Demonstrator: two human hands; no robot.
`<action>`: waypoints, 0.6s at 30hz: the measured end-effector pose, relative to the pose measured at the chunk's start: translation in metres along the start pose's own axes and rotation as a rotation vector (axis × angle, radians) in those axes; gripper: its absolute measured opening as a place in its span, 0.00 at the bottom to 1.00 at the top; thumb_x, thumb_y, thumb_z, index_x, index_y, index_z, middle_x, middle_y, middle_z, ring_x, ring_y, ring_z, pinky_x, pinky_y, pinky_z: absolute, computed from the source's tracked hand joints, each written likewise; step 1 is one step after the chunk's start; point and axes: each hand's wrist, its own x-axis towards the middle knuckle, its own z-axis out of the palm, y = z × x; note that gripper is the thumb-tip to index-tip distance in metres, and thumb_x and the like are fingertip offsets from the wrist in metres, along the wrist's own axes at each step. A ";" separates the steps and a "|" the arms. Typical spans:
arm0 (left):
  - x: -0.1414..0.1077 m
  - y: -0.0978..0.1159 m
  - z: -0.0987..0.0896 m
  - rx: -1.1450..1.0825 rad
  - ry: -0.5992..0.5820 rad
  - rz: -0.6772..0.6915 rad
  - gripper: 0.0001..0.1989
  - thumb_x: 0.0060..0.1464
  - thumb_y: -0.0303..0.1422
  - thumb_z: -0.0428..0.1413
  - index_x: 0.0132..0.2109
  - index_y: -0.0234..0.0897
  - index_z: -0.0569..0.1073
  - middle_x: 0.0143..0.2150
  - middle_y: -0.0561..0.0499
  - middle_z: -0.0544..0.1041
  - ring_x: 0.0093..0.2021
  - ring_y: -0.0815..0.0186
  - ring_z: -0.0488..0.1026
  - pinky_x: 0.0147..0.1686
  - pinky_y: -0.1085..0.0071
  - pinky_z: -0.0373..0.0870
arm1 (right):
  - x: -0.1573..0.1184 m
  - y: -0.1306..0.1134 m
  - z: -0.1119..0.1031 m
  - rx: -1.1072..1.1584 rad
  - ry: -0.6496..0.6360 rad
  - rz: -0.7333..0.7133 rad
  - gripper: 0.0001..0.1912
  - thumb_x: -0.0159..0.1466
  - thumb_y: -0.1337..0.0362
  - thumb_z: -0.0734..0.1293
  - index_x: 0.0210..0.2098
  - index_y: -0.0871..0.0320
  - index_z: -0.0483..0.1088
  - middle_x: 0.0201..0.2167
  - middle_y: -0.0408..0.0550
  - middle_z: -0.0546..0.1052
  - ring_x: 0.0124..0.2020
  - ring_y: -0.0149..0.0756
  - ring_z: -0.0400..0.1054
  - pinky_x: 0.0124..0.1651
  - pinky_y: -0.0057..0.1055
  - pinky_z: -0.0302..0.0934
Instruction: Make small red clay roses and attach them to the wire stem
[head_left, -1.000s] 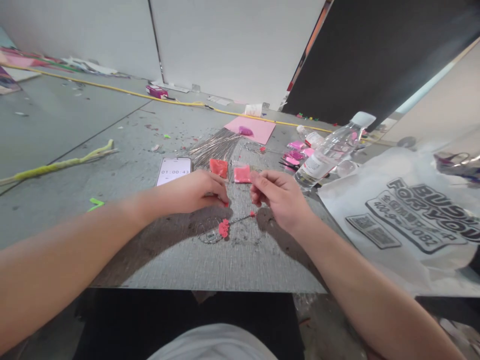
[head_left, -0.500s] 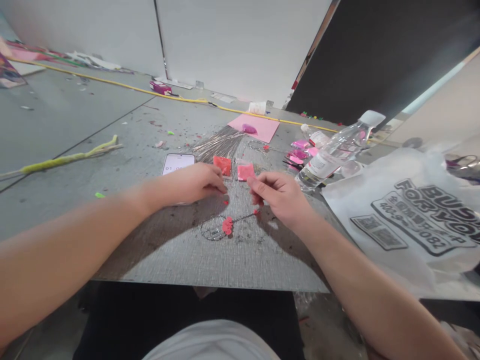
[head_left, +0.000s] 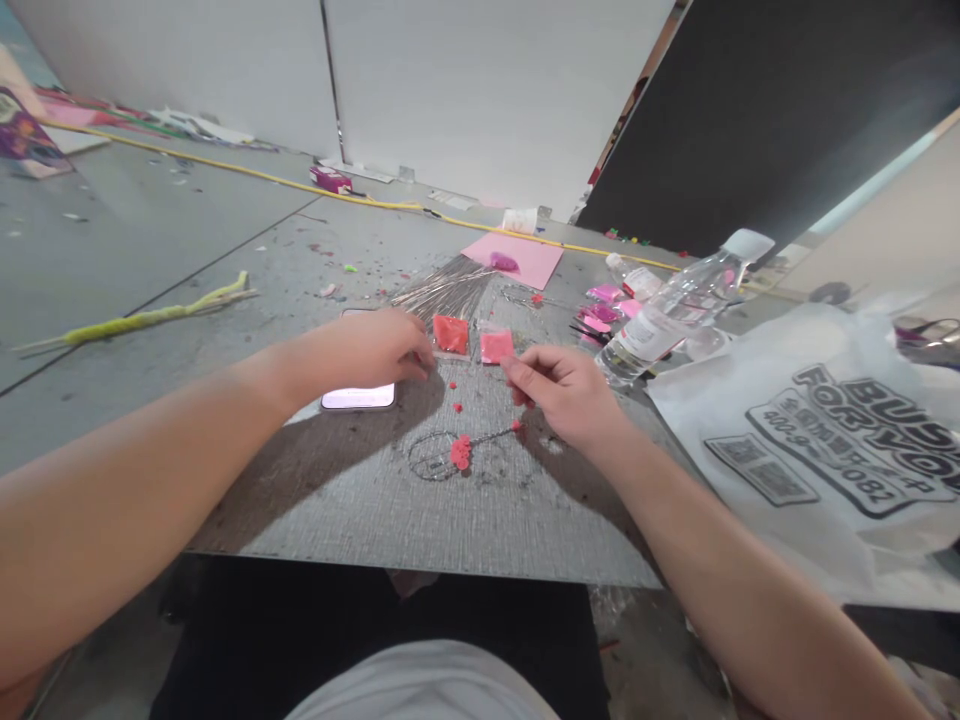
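Observation:
My left hand (head_left: 396, 347) hovers over the phone (head_left: 360, 397), fingers loosely bent and slightly apart, with nothing visible in them. Two small red bits (head_left: 458, 407) lie on the table to its right. My right hand (head_left: 559, 390) is closed in a pinch beside the lower right corner of a pink clay packet (head_left: 496, 347); what it holds is hidden. An orange-red clay packet (head_left: 451, 335) lies between the hands. Nearer me is a twisted wire piece (head_left: 431, 455) with a loop, a red flower-like cluster (head_left: 460, 452) on it and a red tip close to my right hand.
Behind the packets lie a bundle of thin wires (head_left: 442, 285) and a pink sheet (head_left: 534, 262). On the right stand a water bottle (head_left: 667, 318) and a white plastic bag (head_left: 817, 420). A green-wrapped stem (head_left: 150, 318) lies left; a yellow cord (head_left: 262, 178) crosses the back.
My left hand has moved back to the left, away from the red bits, so two now show, and the phone's lower part is uncovered. My right hand keeps its pinch. The view shifts slightly.

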 end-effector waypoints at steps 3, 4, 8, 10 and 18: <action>0.008 0.012 0.010 0.052 -0.105 0.001 0.10 0.63 0.33 0.59 0.46 0.41 0.85 0.45 0.47 0.81 0.39 0.63 0.75 0.41 0.68 0.66 | -0.001 -0.003 0.002 -0.038 0.000 -0.009 0.22 0.65 0.47 0.70 0.25 0.57 0.70 0.20 0.41 0.71 0.23 0.28 0.61 0.27 0.29 0.55; 0.010 0.015 0.014 0.054 -0.110 0.018 0.12 0.64 0.34 0.57 0.47 0.40 0.85 0.45 0.46 0.81 0.41 0.61 0.76 0.41 0.67 0.67 | -0.001 -0.004 0.002 -0.050 -0.001 -0.016 0.22 0.66 0.47 0.70 0.25 0.57 0.70 0.20 0.41 0.71 0.23 0.28 0.61 0.27 0.29 0.54; 0.016 0.023 0.026 0.029 -0.071 0.053 0.11 0.63 0.31 0.54 0.42 0.37 0.83 0.42 0.46 0.80 0.41 0.60 0.77 0.41 0.66 0.67 | -0.002 -0.003 0.004 -0.139 -0.001 -0.078 0.22 0.67 0.48 0.69 0.25 0.57 0.69 0.20 0.40 0.69 0.22 0.27 0.57 0.26 0.29 0.52; 0.016 0.026 0.027 0.001 -0.035 0.046 0.10 0.62 0.29 0.54 0.40 0.36 0.82 0.41 0.46 0.80 0.40 0.60 0.76 0.41 0.66 0.67 | -0.001 0.000 0.004 -0.226 0.010 -0.136 0.20 0.68 0.51 0.68 0.25 0.57 0.69 0.20 0.39 0.68 0.22 0.27 0.57 0.27 0.30 0.52; 0.008 0.052 0.004 -0.505 0.079 -0.263 0.14 0.63 0.45 0.59 0.43 0.39 0.81 0.34 0.53 0.78 0.32 0.68 0.70 0.32 0.70 0.62 | 0.000 0.010 0.008 -0.338 0.070 -0.461 0.06 0.70 0.62 0.71 0.42 0.55 0.80 0.39 0.48 0.84 0.38 0.35 0.77 0.38 0.31 0.70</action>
